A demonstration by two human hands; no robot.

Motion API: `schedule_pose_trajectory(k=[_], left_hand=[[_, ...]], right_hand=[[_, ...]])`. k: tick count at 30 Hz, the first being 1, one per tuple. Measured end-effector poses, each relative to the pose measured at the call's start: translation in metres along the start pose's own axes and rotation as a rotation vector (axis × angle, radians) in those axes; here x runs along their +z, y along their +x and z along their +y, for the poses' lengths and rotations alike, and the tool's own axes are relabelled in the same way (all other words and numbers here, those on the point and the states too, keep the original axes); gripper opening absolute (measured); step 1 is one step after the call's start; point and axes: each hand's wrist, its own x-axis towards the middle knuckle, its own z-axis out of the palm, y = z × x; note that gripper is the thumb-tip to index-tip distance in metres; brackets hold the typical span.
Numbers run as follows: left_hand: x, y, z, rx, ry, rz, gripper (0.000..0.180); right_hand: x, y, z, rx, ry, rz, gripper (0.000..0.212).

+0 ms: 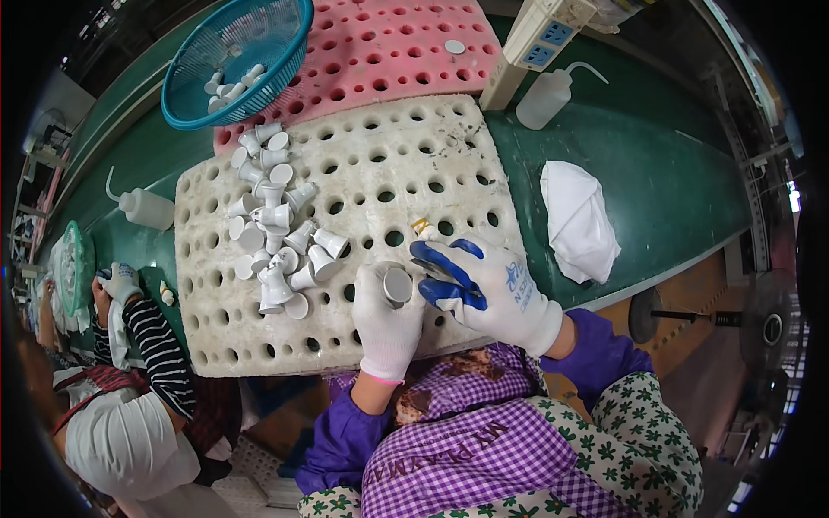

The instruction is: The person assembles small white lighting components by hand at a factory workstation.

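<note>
A white piece with a round end [397, 285] is held in the left hand [380, 315], its flat face turned upward over the near edge of the white perforated board [291, 361]. The left hand is brought up from the lower edge with its back upward, and its grip is closed around the piece; most of its fingertips are hidden. The wrist is covered by a white glove with a pink cuff, and the forearm is bared for a short stretch above a purple sleeve.

The right hand [451, 281] is angled in from the lower right, bent at the wrist and pointed leftward. Its blue-coated fingers [445, 259] are half curled, with the thumb set below them, just beside the held piece. Whether anything is pinched in this grip cannot be told. A small yellow-and-white object [423, 228] is seen just beyond the fingers.

On the board, to the left of both hands, similar white pieces [276, 216] are heaped at various tilts. A folded white cloth [579, 220] is laid on the green surface [665, 168] to the right, well apart from the left hand.
</note>
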Motion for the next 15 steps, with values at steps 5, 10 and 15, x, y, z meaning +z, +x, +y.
schedule_pose_trajectory(k=[5,10,15], left_hand=[[0.001,0.0,0.004,0.029,0.095,0.012,0.024],[0.002,-0.003,-0.001,0.085,0.146,0.028,0.023],[0.004,-0.004,-0.004,0.108,0.102,0.069,0.03]], right_hand=[[0.006,0.001,-0.013,0.182,-0.002,0.012,0.033],[0.015,-0.002,-0.004,0.229,0.125,0.051,0.038],[0.015,-0.002,-0.009,0.387,0.292,-0.078,0.034]])
